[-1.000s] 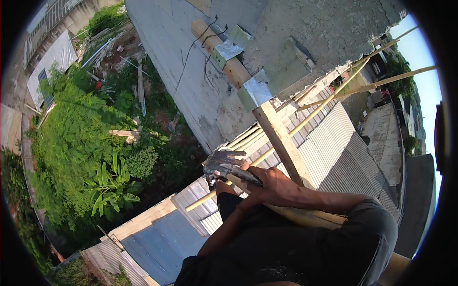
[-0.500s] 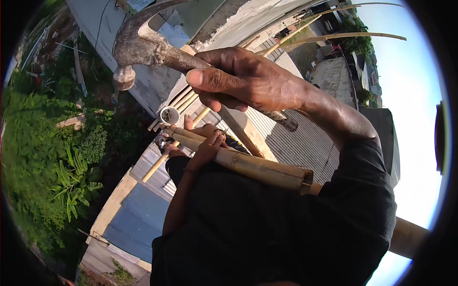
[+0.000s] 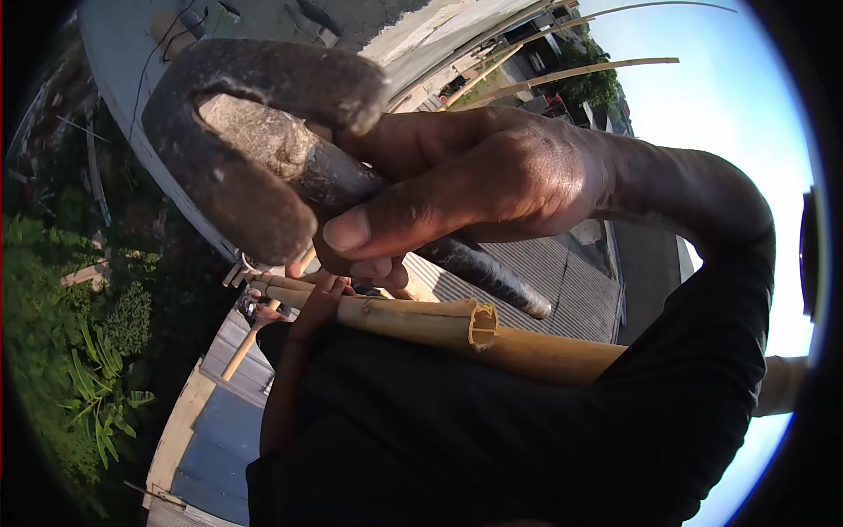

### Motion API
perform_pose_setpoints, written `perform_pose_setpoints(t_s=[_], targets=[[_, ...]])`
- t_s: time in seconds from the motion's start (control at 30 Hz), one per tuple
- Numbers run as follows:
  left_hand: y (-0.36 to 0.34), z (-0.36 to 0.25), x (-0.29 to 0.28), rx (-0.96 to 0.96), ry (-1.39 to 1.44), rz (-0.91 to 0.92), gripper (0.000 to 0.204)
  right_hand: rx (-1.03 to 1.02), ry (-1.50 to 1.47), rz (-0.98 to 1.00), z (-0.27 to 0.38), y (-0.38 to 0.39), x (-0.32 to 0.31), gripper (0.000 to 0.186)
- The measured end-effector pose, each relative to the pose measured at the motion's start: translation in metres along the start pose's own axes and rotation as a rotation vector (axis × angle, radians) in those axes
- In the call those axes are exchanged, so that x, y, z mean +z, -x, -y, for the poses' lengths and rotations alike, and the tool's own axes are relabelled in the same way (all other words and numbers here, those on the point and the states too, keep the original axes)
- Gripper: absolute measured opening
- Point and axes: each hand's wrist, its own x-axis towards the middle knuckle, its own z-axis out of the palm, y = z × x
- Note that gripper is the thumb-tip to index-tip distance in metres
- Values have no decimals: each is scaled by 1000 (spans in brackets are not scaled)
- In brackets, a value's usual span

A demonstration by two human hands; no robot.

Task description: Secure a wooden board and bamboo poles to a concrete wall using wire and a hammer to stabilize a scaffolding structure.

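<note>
Close to the camera, a worn claw hammer [image 3: 250, 198] is raised in my right hand [image 3: 518, 184], whose fingers and thumb wrap its dark shaft. Its forked claw faces me, and the end of the handle sticks out below the hand over the corrugated roof. Lower down, my left hand [image 3: 323, 303] is closed across a split-ended bamboo pole [image 3: 413, 321]; its fingertips are partly hidden behind the right hand. A thicker bamboo pole [image 3: 553, 356] runs alongside, passing under my right arm.
Corrugated roofing [image 3: 571, 281] lies beyond the poles. A concrete wall [image 3: 351, 22] rises at the top. To the left, the roof edge drops toward green plants [image 3: 97, 386]. A thin bamboo stick [image 3: 250, 347] lies near a foot [image 3: 261, 312]. Long bamboo poles [image 3: 571, 77] stretch out at upper right.
My right hand has brought the hammer nearer the camera and turned it, so the claw now faces me. My left hand stays on the bamboo; the whole view has shifted slightly.
</note>
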Motion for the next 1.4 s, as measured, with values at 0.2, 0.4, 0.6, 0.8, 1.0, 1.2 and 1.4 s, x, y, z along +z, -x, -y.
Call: perform_pose_setpoints(t_s=[0.2,0.4,0.6,0.8,1.0,1.2,1.4], targets=[[-2,10,0,19,-17,9,27,115,-760,101,-7,-7,2,34],[-9,37,3,72,76,15,28,153,-779,411,-1,6,-29,12],[-11,42,4,22,11,11,31,-63,-699,687,-8,13,-43,8],[-5,27,-1,-66,61,58,33,18,-714,860,-5,19,-52,17],[-3,18,-4,-78,75,55,31,277,-694,1031,29,15,-40,28],[-8,26,-5,5,91,106,29,424,-637,1157,49,12,-32,38],[-11,33,-4,7,37,108,31,358,-728,1238,30,9,-30,50]])
